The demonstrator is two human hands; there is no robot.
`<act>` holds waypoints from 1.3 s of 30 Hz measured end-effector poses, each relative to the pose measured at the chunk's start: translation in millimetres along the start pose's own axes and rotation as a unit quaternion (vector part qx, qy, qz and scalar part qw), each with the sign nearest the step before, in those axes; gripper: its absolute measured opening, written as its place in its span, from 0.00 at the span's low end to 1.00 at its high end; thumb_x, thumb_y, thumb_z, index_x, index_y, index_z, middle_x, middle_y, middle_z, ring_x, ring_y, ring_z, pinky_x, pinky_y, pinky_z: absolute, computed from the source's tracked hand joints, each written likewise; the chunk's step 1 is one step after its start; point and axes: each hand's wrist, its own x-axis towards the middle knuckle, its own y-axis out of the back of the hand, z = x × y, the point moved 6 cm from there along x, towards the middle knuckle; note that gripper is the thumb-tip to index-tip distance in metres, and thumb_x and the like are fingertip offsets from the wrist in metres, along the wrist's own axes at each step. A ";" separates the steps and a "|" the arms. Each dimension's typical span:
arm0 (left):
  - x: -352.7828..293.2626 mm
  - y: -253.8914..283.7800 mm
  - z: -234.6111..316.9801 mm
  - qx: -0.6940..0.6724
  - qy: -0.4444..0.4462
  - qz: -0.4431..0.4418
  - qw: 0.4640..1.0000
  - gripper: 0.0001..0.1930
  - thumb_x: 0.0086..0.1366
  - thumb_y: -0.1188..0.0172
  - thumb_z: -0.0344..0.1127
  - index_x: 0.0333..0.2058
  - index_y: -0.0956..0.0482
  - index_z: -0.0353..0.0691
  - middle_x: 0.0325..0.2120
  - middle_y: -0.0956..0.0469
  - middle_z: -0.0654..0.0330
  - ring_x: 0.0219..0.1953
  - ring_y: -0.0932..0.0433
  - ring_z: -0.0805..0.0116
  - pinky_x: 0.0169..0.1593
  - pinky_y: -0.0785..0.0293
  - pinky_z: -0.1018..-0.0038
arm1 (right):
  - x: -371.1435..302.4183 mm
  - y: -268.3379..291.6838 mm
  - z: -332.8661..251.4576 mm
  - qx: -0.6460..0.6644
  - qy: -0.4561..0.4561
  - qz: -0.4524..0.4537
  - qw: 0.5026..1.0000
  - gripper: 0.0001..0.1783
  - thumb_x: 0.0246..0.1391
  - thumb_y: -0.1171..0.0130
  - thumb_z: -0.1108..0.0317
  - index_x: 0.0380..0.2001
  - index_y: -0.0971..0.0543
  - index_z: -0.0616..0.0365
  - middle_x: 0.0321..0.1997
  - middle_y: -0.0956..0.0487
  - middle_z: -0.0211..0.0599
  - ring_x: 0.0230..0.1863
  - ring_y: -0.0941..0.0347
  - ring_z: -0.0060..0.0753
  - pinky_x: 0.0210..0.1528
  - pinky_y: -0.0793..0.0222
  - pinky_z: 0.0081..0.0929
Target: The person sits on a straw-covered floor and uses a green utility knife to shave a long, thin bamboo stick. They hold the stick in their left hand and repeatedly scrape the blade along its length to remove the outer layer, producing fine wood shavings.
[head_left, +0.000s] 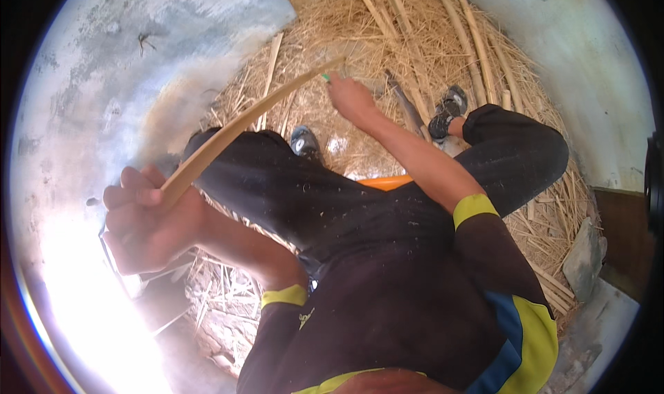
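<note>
A long, flat, tan, wood-like strip (236,124) extends above loose, fibrous straw (315,34). The left hand (151,221) is closed tightly around its near end; the right hand (351,99) curls at the far end, its exact grip indistinct.

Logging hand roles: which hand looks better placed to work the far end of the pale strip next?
Probably the right hand: it is beside the far end of the pale strip, with something small and green at its fingers; the left hand grips the near end.
</note>
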 end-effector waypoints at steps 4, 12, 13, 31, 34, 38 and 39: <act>3.0 0.4 5.6 0.023 -0.025 0.022 0.999 0.19 0.50 0.59 0.45 0.06 0.53 0.51 0.08 0.50 0.67 0.13 0.51 0.75 0.16 0.60 0.80 | 5.3 3.3 -16.3 0.010 0.014 -0.035 0.999 0.12 0.61 0.60 0.64 0.38 0.34 0.63 0.22 0.24 0.52 0.25 0.25 0.53 0.28 0.29 0.47; 7.9 0.6 3.8 -0.012 -0.033 0.028 0.999 0.17 0.50 0.59 0.39 0.05 0.45 0.46 0.07 0.47 0.63 0.10 0.52 0.76 0.14 0.60 0.80 | 21.4 -42.4 33.1 0.333 -0.093 -0.179 0.921 0.11 0.62 0.58 0.59 0.33 0.37 0.57 0.14 0.34 0.30 0.13 0.37 0.26 0.13 0.40 0.28; 5.1 -3.0 -0.8 -0.051 0.011 0.015 0.999 0.16 0.49 0.59 0.39 0.05 0.45 0.45 0.08 0.47 0.63 0.11 0.53 0.76 0.15 0.59 0.80 | 18.6 -45.2 35.6 0.555 -0.180 -0.290 0.759 0.12 0.62 0.59 0.56 0.32 0.40 0.52 0.14 0.44 0.24 0.11 0.49 0.19 0.11 0.49 0.22; -8.6 -17.1 5.2 -0.035 0.022 0.078 0.996 0.19 0.51 0.59 0.42 0.05 0.46 0.45 0.07 0.46 0.63 0.10 0.52 0.76 0.13 0.55 0.81 | 6.5 -34.2 31.3 -0.053 -0.037 0.069 0.996 0.10 0.60 0.58 0.65 0.36 0.33 0.60 0.25 0.23 0.54 0.23 0.23 0.49 0.21 0.28 0.40; -6.5 -16.8 7.1 -0.035 0.009 0.010 0.999 0.19 0.51 0.59 0.43 0.06 0.45 0.45 0.07 0.45 0.63 0.11 0.52 0.77 0.14 0.53 0.81 | 14.7 -47.9 55.6 0.246 -0.107 -0.034 0.963 0.13 0.61 0.58 0.61 0.39 0.34 0.60 0.25 0.24 0.55 0.21 0.26 0.51 0.23 0.31 0.42; -19.1 -20.4 11.6 -0.032 0.015 -0.010 0.999 0.21 0.54 0.59 0.47 0.07 0.45 0.45 0.08 0.47 0.65 0.12 0.53 0.76 0.15 0.53 0.81 | 8.2 -37.6 54.8 0.533 -0.247 -0.042 0.808 0.17 0.62 0.58 0.58 0.43 0.34 0.62 0.21 0.27 0.48 0.17 0.32 0.39 0.20 0.37 0.35; -22.6 -16.8 11.1 -0.023 0.020 0.002 1.000 0.21 0.54 0.59 0.48 0.07 0.46 0.45 0.09 0.48 0.65 0.13 0.52 0.76 0.16 0.55 0.81 | 1.5 -13.4 35.0 0.422 -0.191 0.009 0.886 0.17 0.62 0.58 0.59 0.44 0.34 0.62 0.20 0.28 0.48 0.15 0.33 0.37 0.19 0.39 0.34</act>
